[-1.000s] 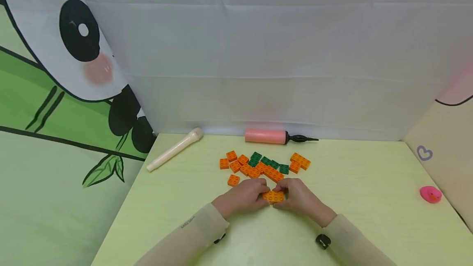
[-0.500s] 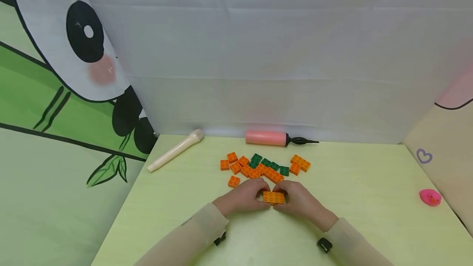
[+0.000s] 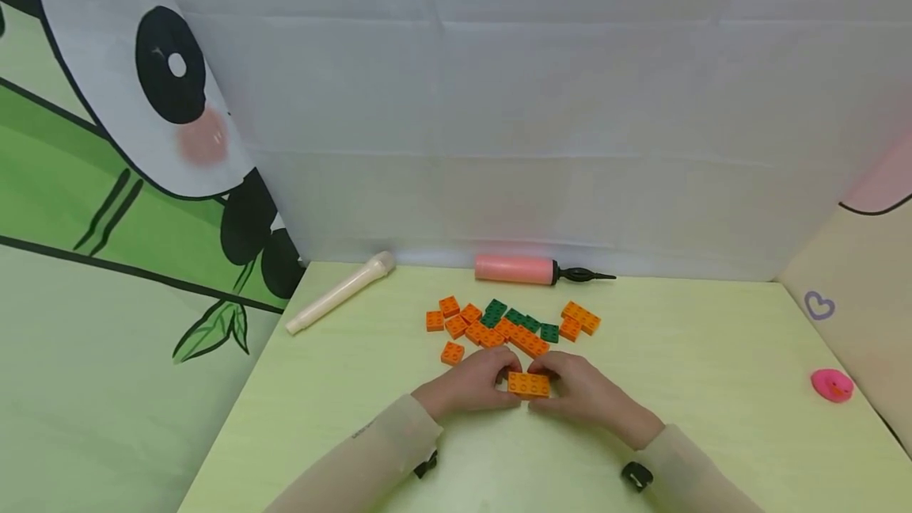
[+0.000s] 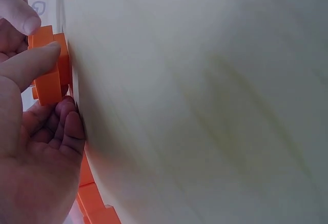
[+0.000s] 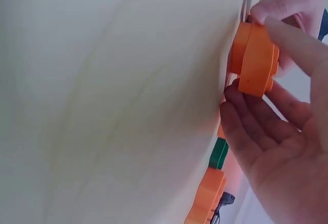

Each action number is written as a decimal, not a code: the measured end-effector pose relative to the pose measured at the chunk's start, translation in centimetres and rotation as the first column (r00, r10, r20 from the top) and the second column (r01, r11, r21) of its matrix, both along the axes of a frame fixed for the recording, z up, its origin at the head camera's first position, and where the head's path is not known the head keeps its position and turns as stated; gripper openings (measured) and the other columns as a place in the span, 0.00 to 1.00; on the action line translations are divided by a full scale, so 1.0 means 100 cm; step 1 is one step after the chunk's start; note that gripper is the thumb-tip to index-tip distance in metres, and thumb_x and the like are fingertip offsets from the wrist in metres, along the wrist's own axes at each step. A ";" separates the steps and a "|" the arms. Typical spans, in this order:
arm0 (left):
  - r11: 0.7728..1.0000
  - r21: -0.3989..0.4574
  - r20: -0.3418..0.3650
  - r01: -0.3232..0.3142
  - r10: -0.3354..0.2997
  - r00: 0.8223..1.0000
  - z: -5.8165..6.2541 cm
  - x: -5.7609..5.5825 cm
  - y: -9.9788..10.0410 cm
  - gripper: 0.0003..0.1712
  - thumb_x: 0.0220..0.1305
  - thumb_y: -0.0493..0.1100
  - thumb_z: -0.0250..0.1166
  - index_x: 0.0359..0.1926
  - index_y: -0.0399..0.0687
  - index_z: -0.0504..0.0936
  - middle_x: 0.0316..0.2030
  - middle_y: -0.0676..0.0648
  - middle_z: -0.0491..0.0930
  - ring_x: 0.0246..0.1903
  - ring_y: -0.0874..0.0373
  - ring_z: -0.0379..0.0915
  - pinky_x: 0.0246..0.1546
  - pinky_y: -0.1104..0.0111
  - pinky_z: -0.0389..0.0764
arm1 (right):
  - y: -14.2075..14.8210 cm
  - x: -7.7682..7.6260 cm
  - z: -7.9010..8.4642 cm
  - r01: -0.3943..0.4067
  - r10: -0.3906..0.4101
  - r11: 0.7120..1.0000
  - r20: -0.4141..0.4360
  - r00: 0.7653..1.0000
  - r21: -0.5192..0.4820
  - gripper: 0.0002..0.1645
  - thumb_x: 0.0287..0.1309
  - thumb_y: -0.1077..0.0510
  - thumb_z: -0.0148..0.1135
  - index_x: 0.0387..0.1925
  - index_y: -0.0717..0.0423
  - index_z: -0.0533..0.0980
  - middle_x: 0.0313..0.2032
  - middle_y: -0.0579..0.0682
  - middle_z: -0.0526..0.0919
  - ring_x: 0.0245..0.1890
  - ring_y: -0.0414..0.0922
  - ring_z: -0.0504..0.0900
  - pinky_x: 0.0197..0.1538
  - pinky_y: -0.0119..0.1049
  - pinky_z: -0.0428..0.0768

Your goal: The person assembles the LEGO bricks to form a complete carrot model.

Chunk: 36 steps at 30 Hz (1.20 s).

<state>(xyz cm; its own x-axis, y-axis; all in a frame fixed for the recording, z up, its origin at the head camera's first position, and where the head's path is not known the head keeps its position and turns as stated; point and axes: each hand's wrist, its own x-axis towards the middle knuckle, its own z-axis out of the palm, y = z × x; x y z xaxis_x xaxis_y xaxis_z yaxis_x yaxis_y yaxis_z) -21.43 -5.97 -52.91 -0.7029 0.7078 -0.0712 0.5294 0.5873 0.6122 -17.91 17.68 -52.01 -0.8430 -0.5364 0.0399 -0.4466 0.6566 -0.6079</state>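
Note:
In the head view, both hands meet at an orange toy building brick [image 3: 529, 385] with studs on top. My left hand [image 3: 472, 383] pinches its left end, thumb on the near side and fingers at the far side. The right hand [image 3: 586, 391] holds the right end in the same way. Both wrist views show an orange upper brick [image 5: 259, 62] sitting on another orange brick [image 5: 239, 49], close over the tabletop. The left thumb [image 4: 38, 62] lies across the side of this stack. Beyond the hands are loose orange bricks [image 3: 528, 340] and green bricks [image 3: 493, 313].
One orange brick [image 3: 452, 353] lies apart, left of the cluster. Along the back are a pale baton-like stick [image 3: 342, 293] and a pink hand pump [image 3: 514, 268] with a black nozzle. A pink rubber duck [image 3: 831, 385] sits near the table's right edge.
The held orange brick stack has straightened slightly, and the right hand has shifted a little to the right. Both hands keep their grip. The loose bricks stay in the same arrangement.

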 end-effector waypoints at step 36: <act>1.000 -0.018 -0.028 0.007 -0.008 1.000 -0.002 0.003 0.001 0.16 0.64 0.49 0.76 0.48 0.55 0.79 0.36 0.59 0.72 0.35 0.65 0.67 0.39 0.73 0.72 | 0.068 -0.039 0.013 0.307 -0.316 0.947 -0.115 0.942 -0.095 0.13 0.65 0.62 0.71 0.50 0.62 0.83 0.45 0.54 0.87 0.46 0.55 0.84 0.49 0.53 0.83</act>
<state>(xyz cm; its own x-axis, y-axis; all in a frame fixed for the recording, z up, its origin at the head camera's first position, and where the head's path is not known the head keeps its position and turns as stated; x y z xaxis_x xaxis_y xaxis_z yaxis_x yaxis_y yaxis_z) -21.09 -5.89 -53.14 -0.6995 0.7118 -0.0645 0.5503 0.5940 0.5868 -21.77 24.50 -50.76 -0.9527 -0.2391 0.1876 -0.3038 0.7302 -0.6120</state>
